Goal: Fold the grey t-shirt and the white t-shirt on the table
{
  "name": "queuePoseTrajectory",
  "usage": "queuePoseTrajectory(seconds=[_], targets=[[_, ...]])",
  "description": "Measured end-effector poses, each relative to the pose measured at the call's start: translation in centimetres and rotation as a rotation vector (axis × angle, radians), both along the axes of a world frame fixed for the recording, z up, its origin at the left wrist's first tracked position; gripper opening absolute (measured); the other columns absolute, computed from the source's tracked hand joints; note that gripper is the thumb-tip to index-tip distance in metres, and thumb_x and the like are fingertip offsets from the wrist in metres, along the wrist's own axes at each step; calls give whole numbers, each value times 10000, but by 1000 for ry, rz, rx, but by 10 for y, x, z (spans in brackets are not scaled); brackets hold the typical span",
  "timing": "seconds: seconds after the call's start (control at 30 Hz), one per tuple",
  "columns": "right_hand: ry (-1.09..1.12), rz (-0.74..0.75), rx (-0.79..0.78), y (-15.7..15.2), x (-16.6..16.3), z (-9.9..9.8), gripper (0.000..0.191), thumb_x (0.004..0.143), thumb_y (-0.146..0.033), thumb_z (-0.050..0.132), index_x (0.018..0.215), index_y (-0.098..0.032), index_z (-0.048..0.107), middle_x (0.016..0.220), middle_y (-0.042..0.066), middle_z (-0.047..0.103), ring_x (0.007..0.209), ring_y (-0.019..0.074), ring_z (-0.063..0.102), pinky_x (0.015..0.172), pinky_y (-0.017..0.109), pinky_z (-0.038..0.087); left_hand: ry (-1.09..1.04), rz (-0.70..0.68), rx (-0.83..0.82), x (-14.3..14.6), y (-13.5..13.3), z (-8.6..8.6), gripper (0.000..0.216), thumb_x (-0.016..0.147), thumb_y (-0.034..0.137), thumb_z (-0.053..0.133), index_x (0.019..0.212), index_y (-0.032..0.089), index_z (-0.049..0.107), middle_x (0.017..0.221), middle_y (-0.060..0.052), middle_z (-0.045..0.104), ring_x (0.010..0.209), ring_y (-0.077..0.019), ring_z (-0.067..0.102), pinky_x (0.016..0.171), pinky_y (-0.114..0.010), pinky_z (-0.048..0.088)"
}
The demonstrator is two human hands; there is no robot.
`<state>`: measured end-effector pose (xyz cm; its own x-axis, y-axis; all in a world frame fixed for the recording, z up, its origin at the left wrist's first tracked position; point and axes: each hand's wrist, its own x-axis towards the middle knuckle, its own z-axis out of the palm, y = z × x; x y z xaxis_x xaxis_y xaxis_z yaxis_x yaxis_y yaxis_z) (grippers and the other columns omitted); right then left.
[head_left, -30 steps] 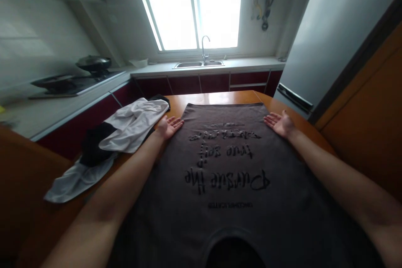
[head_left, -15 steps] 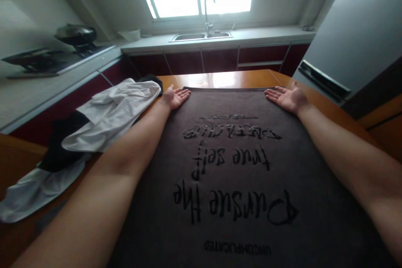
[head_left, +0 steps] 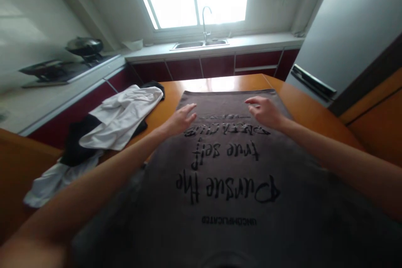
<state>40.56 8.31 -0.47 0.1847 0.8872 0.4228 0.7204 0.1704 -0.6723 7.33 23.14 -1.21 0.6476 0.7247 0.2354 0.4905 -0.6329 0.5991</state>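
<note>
A dark grey T-shirt [head_left: 229, 161] lies spread out on the wooden table, its black printed lettering upside down to me and its hem at the far end. Over its left side, close to the upper lettering, is my left hand [head_left: 182, 120], fingers apart and holding nothing. My right hand [head_left: 265, 111] is above the right side near the hem, palm down with the fingers loosely curved and apart, also without anything in it. Whether either hand touches the cloth I cannot tell. The collar shows partly at the bottom edge.
White and black clothes [head_left: 117, 113] lie heaped at the left edge of the orange-brown table [head_left: 171, 92]. Beyond stand a counter with a sink [head_left: 201, 45] and a stove with a pan [head_left: 84, 46]. A grey fridge [head_left: 342, 25] is on the right.
Both hands have left the hem's side edges, moving inward and nearer to me, and have turned from palms up to palms down. The view has shifted, showing the collar.
</note>
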Motion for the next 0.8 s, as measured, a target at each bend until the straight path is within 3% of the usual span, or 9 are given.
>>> queuePoseTrajectory(seconds=[0.1, 0.23, 0.4, 0.5, 0.57, 0.67, 0.8], targets=[[-212, 214, 22, -57, -60, 16, 383, 884, -172, 547, 1236, -203, 693, 1341, 93, 649, 1265, 263, 585, 1137, 488, 432, 237, -37, 69, -28, -82, 5, 621, 964, 530, 483, 1486, 192, 484, 1588, -126, 427, 1507, -339, 305, 1234, -514, 210], [-307, 242, 42, -121, -122, 26, 473, 906, -134, 488, 1357, -181, 622, 1440, 121, 583, 1353, 265, 517, 1161, 493, 409, 439, 80, 203, -63, -181, -3, 739, 969, 614, 444, 1585, 219, 343, 1654, -133, 290, 1539, -393, 185, 1213, -633, 155], [-454, 334, 19, -203, -183, -3, 500, 979, -183, 445, 1474, -184, 518, 1579, 122, 442, 1493, 261, 334, 1241, 499, 258, 531, 148, 248, -91, -261, -28, 697, 1008, 610, 369, 1603, 251, 309, 1675, -116, 227, 1551, -368, 150, 1203, -637, 194], [-466, 380, -122, -240, -205, -27, 539, 1008, -333, 483, 1528, -193, 452, 1628, 133, 355, 1518, 282, 287, 1236, 528, 242, 535, 175, 240, -96, -282, -33, 618, 1029, 558, 360, 1591, 301, 332, 1678, -87, 236, 1551, -346, 170, 1204, -622, 213], [-454, 367, -202, -247, -211, -31, 513, 1018, -386, 477, 1492, -192, 503, 1612, 144, 381, 1513, 302, 298, 1224, 558, 244, 533, 201, 232, -95, -284, -29, 599, 1030, 553, 364, 1580, 315, 356, 1675, -78, 252, 1551, -343, 175, 1208, -618, 207], [-422, 300, -237, -234, -216, -17, 444, 1025, -385, 466, 1385, -168, 611, 1566, 167, 449, 1498, 324, 326, 1203, 566, 272, 519, 239, 217, -91, -277, -17, 600, 1023, 568, 373, 1563, 306, 394, 1667, -86, 276, 1547, -358, 182, 1204, -629, 201], [-374, 215, -198, -192, -230, 7, 430, 1013, -333, 480, 1383, -155, 608, 1561, 170, 454, 1485, 310, 353, 1200, 516, 291, 508, 324, 192, -89, -264, -15, 607, 1031, 538, 359, 1571, 264, 384, 1663, -119, 276, 1542, -375, 190, 1197, -648, 188]])
